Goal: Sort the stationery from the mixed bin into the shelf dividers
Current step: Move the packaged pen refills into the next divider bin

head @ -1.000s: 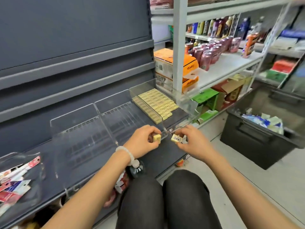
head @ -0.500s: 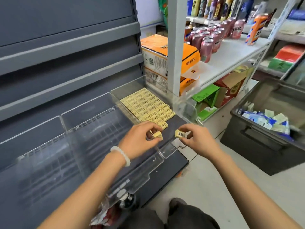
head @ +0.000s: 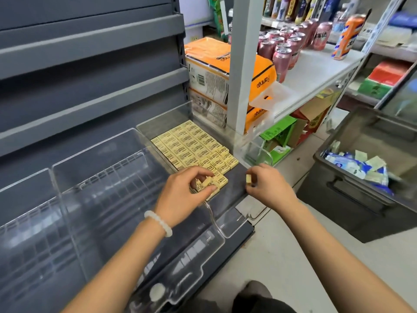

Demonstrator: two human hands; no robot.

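Rows of small yellow erasers [head: 191, 145] lie flat in the rightmost clear divider [head: 162, 118] on the dark grey shelf [head: 234, 184]. My left hand [head: 185, 193] pinches one yellow eraser [head: 208, 182] and holds it down against the near end of the rows. My right hand [head: 268, 188] hovers over the shelf's front right corner and pinches another yellow eraser [head: 248, 178] upright between thumb and fingers. The mixed bin [head: 352, 199], dark grey, stands on the floor at right with blue and pale packets [head: 358, 166] inside.
Two clear dividers [head: 99, 177] to the left hold nothing visible. A white rack [head: 316, 71] at right carries pink cans, an orange carton and boxes. Orange packs [head: 209, 64] are stacked behind the post. My knee shows at the bottom edge above pale floor.
The view shifted up and closer to the shelf. My left hand moved forward and brought its eraser down onto the rows. My right hand turned its eraser upright.
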